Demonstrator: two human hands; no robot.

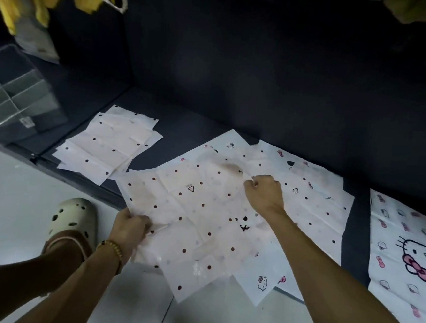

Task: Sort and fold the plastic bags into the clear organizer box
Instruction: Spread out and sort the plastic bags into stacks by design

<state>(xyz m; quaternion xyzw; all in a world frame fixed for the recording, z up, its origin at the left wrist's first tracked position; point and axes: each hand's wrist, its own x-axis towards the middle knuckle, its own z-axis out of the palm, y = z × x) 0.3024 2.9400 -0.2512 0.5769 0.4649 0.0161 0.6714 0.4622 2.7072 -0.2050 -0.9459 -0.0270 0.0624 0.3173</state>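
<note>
— Where's the bag being worked on?
— The dotted bag (198,218) lies spread on the dark sofa seat (184,126), its near end hanging past the seat edge over the floor (7,197).
— And the hands?
— The left hand (130,227) pinches its near-left edge; the right hand (264,192) is clenched on its far part, pinching the plastic.
— What's under it?
— Cat-print bags (313,193), overlapping. A second cat-print sheet (402,245) lies apart at the right.
— Anything sorted?
— A stack of dotted bags (109,144) lies flat to the left. The clear box (17,94), with dividers, stands beyond it at the far left.
</note>
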